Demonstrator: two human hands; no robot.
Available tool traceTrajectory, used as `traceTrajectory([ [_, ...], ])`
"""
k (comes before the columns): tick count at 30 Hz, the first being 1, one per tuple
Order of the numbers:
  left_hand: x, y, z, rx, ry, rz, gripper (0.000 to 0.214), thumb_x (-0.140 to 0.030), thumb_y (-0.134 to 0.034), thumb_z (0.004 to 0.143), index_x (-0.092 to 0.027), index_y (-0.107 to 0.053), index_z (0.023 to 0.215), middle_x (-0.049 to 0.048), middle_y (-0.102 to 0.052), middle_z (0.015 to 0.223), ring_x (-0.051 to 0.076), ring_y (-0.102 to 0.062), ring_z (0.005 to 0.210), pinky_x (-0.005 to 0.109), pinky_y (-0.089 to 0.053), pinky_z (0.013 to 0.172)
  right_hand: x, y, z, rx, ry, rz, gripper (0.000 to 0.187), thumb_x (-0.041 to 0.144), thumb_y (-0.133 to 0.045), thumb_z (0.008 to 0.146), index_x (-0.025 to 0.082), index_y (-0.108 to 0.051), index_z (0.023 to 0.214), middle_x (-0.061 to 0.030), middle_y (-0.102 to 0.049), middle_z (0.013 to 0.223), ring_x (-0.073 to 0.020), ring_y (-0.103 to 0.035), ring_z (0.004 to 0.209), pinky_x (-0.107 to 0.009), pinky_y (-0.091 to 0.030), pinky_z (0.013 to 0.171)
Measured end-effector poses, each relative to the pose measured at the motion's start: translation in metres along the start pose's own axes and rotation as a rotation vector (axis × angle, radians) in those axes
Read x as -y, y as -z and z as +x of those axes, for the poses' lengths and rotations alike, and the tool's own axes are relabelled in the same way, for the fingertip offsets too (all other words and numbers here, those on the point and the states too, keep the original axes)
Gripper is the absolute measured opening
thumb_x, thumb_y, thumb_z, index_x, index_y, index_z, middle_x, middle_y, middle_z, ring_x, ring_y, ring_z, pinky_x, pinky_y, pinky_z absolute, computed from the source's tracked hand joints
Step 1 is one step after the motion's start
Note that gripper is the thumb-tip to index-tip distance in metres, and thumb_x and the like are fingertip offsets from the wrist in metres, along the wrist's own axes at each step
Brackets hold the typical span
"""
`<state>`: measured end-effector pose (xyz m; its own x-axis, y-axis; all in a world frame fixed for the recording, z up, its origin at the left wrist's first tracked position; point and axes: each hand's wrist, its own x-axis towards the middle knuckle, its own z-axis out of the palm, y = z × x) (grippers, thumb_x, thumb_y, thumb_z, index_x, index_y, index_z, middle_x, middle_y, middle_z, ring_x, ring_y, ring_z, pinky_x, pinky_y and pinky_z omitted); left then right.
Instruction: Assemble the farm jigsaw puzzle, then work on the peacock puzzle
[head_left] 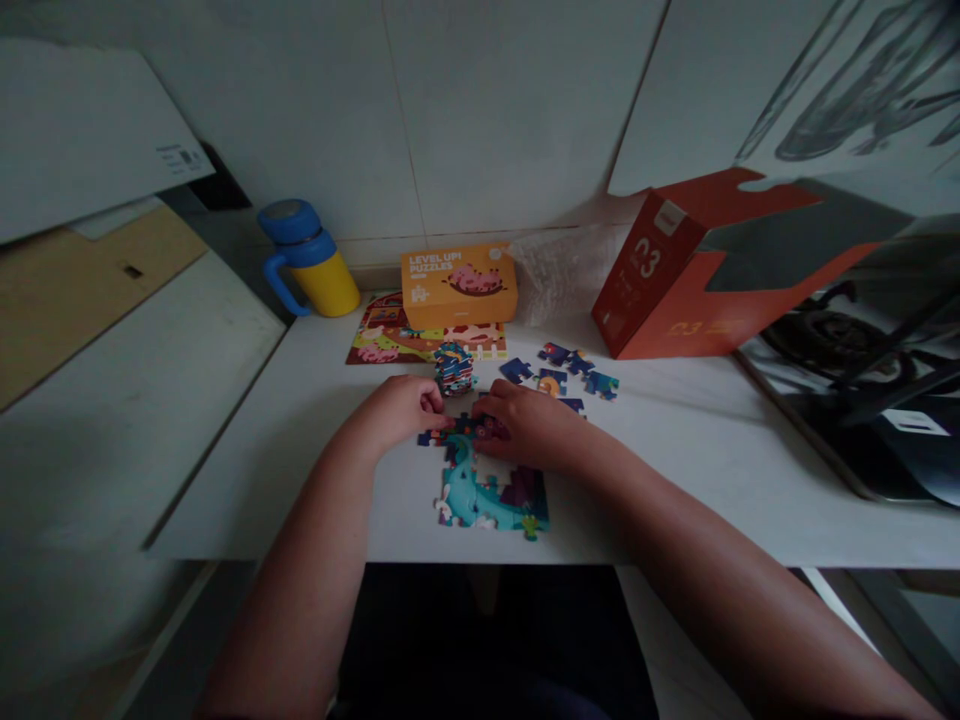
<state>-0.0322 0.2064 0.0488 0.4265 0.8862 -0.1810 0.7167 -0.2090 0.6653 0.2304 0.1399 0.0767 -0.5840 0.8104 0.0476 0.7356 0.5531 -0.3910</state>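
Observation:
A partly joined jigsaw puzzle (465, 495) with a teal long-necked animal lies on the white table, near its front edge. My left hand (401, 408) is at its upper left, fingers curled and thumb against a dark puzzle piece (429, 438). Over the upper right part, my right hand (529, 425) has its fingers bent down around a purple puzzle piece (491, 428), partly hidden beneath them. Just beyond both hands stands a stack of puzzle pieces (454, 368). Several loose blue pieces (555, 382) are scattered past my right hand.
A yellow puzzle box (459, 285) stands at the back on a colourful farm picture (375, 340). Left of it is a blue and yellow mug bottle (322, 270). Bubble wrap (566, 270) and an open orange box (675, 290) are on the right, beside a black stove (862, 400).

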Motion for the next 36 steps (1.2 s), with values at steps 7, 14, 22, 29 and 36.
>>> traceTrajectory([
  [7, -0.018, 0.02, -0.003, -0.394, -0.041, 0.099, 0.043, -0.063, -0.075, 0.089, -0.02, -0.071, 0.085, 0.0042, -0.075, 0.084, 0.018, -0.065, 0.074, 0.029, -0.045, 0.067, 0.0, 0.002, -0.001, -0.011, -0.024, -0.007, 0.039, 0.049, -0.071, 0.097, 0.022, -0.072, 0.125, -0.012, -0.068, 0.118, -0.0232, -0.067, 0.09, -0.031, -0.042, 0.073],
  [14, -0.022, 0.005, 0.015, -0.601, -0.135, 0.098, 0.036, -0.05, -0.068, 0.098, -0.018, -0.072, 0.113, 0.0095, -0.077, 0.109, 0.021, -0.07, 0.093, 0.035, -0.054, 0.092, -0.012, 0.017, -0.001, -0.196, -0.16, 0.003, 0.026, 0.043, -0.064, 0.104, 0.02, -0.075, 0.109, -0.0098, -0.073, 0.109, -0.0195, -0.066, 0.086, -0.03, -0.042, 0.075],
  [22, 0.0, -0.003, 0.042, -0.581, -0.101, -0.108, 0.028, -0.047, -0.079, 0.09, -0.021, -0.078, 0.102, 0.007, -0.08, 0.102, 0.021, -0.071, 0.086, 0.035, -0.054, 0.082, -0.036, 0.035, -0.01, -0.585, -0.34, 0.024, 0.031, 0.041, -0.061, 0.104, 0.021, -0.067, 0.081, -0.0045, -0.069, 0.079, -0.0177, -0.058, 0.069, -0.031, -0.035, 0.065],
  [29, 0.001, -0.005, 0.048, -0.567, -0.085, -0.33, 0.028, -0.04, -0.086, 0.082, -0.02, -0.076, 0.099, 0.0062, -0.079, 0.097, 0.02, -0.07, 0.082, 0.034, -0.053, 0.078, -0.037, 0.024, -0.005, -0.519, -0.291, 0.022, 0.029, 0.042, -0.061, 0.104, 0.021, -0.068, 0.084, -0.0049, -0.071, 0.083, -0.018, -0.059, 0.07, -0.031, -0.035, 0.066],
  [36, -0.014, 0.0, 0.041, -0.655, -0.216, -0.564, 0.029, -0.029, -0.087, 0.076, -0.019, -0.069, 0.096, 0.0013, -0.07, 0.091, 0.014, -0.063, 0.08, 0.028, -0.05, 0.078, -0.029, 0.019, -0.001, -0.467, -0.244, 0.044, 0.028, 0.039, -0.062, 0.104, 0.021, -0.069, 0.084, -0.0048, -0.07, 0.081, -0.0173, -0.058, 0.069, -0.031, -0.036, 0.066],
])
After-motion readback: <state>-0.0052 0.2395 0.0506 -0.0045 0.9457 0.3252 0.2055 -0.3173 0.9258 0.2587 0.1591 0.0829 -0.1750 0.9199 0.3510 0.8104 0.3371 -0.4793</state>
